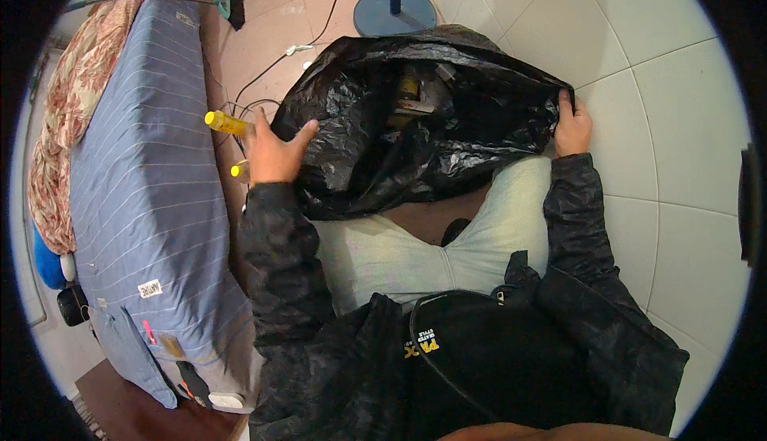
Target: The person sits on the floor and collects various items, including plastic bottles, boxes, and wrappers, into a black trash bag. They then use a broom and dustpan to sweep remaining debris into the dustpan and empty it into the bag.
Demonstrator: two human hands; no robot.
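Bag (359,149): black plastic, mouth spread, in front of the legs (447,257); mixed items (413,104) inside, too dim to name
Right hand (572,127): gripping the bag's right rim
Left hand (276,152): at the bag's left edge, thumb spread from fingers; cannot tell whether it grips anything
Yellow bottle (227,124): just beside the left fingers
Bed (152,129): left, striped blue cover
Blue base (375,14): just beyond the bag
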